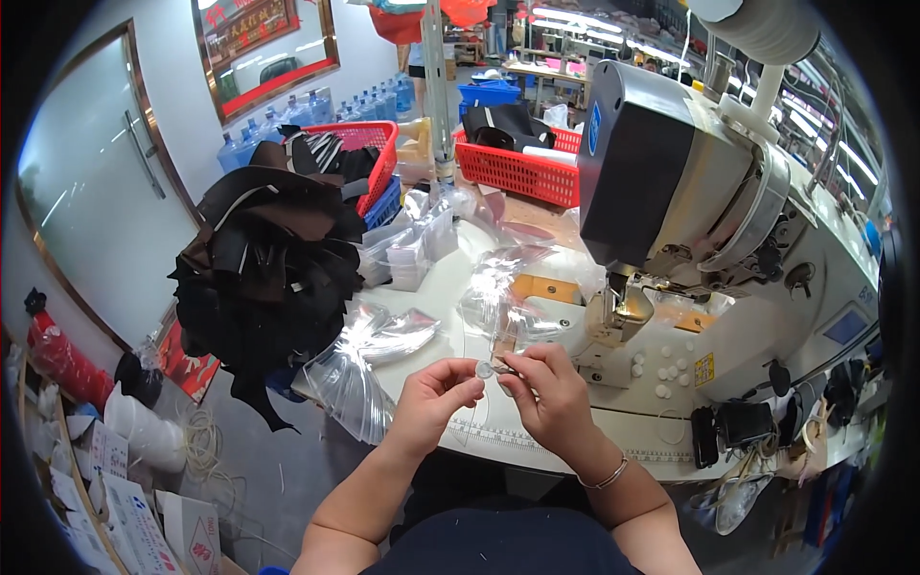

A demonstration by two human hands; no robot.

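Observation:
Above the front edge of the white sewing table (585, 422), both my hands meet. My left hand (436, 401) pinches a small whitish round piece (484, 369) between thumb and fingertips. Close beside it, my right hand (554, 391) has its fingertips closed on a small, dark, thin object (502, 368); its kind is too small to make out. Several small white round pieces (665, 372) lie on the tabletop to the right of my right hand. A large sewing machine (661, 182) stands over the table beyond them.
Clear plastic strips (359, 359) bundled together hang over the table's left edge. Behind them is a clear bag (412, 254). A big heap of black fabric pieces (268, 259) stands at left. Red baskets (517, 171) sit at the back. A ruler strip (503, 438) runs along the front edge.

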